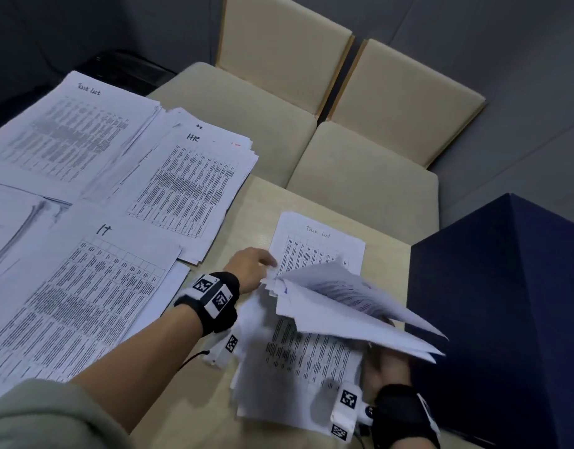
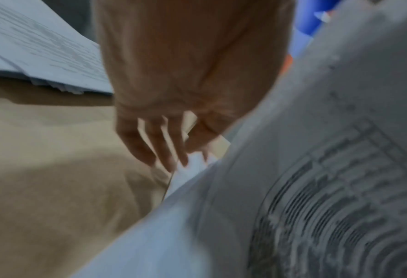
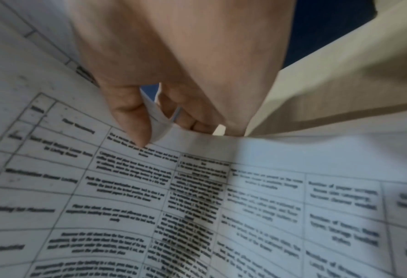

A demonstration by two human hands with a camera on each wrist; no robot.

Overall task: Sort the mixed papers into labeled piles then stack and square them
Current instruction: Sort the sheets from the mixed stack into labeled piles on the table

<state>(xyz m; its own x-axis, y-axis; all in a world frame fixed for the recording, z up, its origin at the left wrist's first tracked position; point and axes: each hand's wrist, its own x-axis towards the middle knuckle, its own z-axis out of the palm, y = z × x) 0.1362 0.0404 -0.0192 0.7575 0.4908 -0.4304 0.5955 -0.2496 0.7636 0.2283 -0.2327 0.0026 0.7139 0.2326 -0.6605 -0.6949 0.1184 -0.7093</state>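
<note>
My right hand point(image 3: 173, 75) is pinching a bunch of sheets point(image 1: 360, 306), thumb on top and fingers under, holding them lifted and fanned over the mixed pile point(image 1: 298, 361) near my edge of the table point(image 1: 188, 393). My left hand point(image 1: 251, 265) is at the far corner of that lifted bunch, fingers hanging loosely spread and touching the paper edges. Just past it one "Task List" sheet point(image 1: 321, 241) lies flat by itself. Off to the left are the sorted piles: IT pile point(image 1: 84, 296), HR pile point(image 1: 188, 186), and a Task List pile point(image 1: 68, 131) at the back.
</note>
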